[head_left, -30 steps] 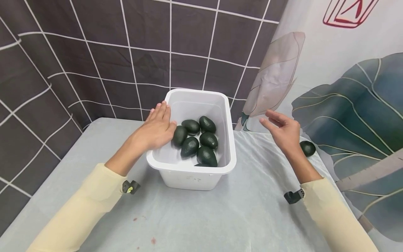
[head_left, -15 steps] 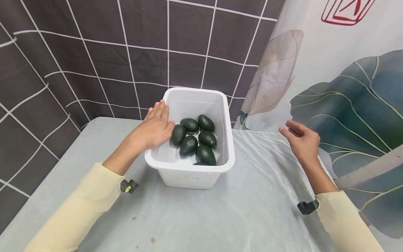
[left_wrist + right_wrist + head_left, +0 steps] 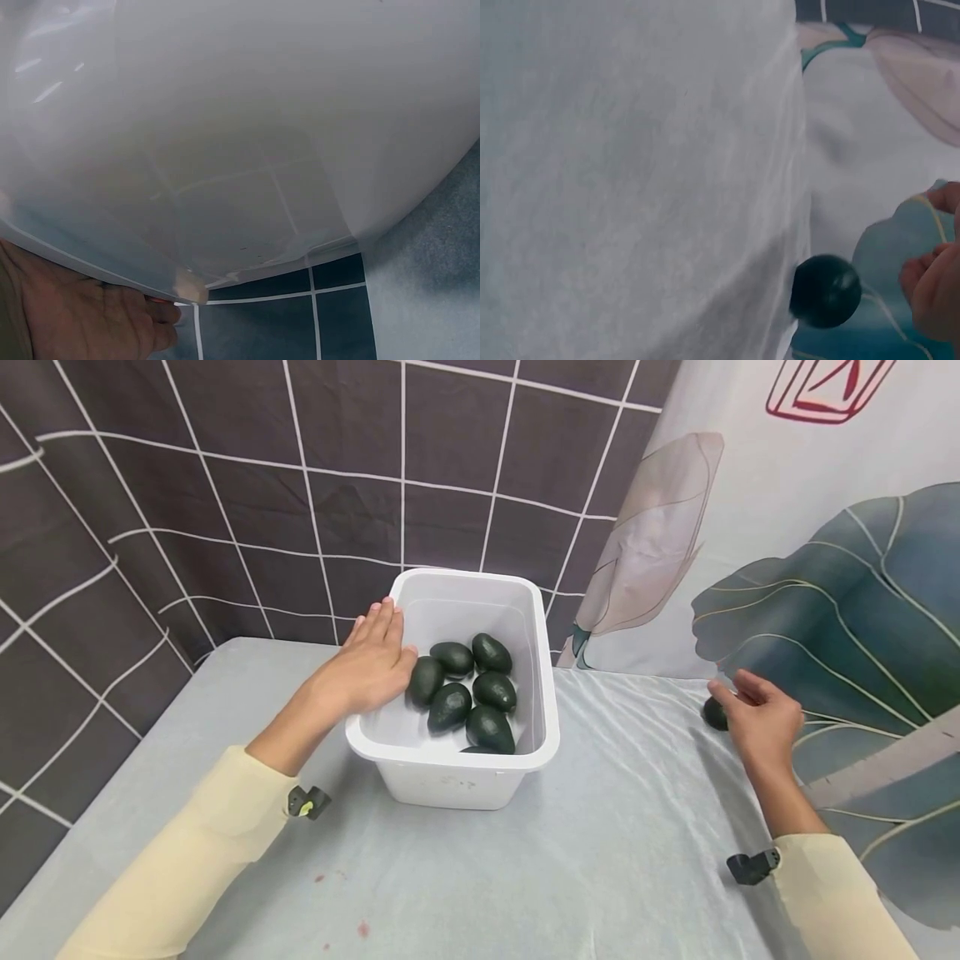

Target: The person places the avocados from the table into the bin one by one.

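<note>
A white plastic tub (image 3: 450, 782) holds several dark green avocados (image 3: 450, 708). My left hand (image 3: 367, 664) lies over the tub's left rim with its fingers straight, the thumb on the inner side. The tub's smooth outer wall (image 3: 247, 150) fills most of the left wrist view, where part of the left hand (image 3: 97, 319) shows at the bottom left. At the table's right edge sits a lone avocado (image 3: 715, 714), partly hidden behind my right hand (image 3: 765, 722). The right wrist view has a gap between this avocado (image 3: 826, 291) and the loosely bent fingers of my right hand (image 3: 937, 289).
A pale grey cloth covers the table (image 3: 450, 885), wrinkled toward the right and marked by small reddish spots. Behind the tub hangs a dark cloth with a white grid (image 3: 352, 518). A leaf-patterned curtain (image 3: 840, 602) hangs along the right edge.
My right hand has moved right and slightly down, to beside the lone avocado, which it hid half a second ago. My left hand and the tub stay in place.
</note>
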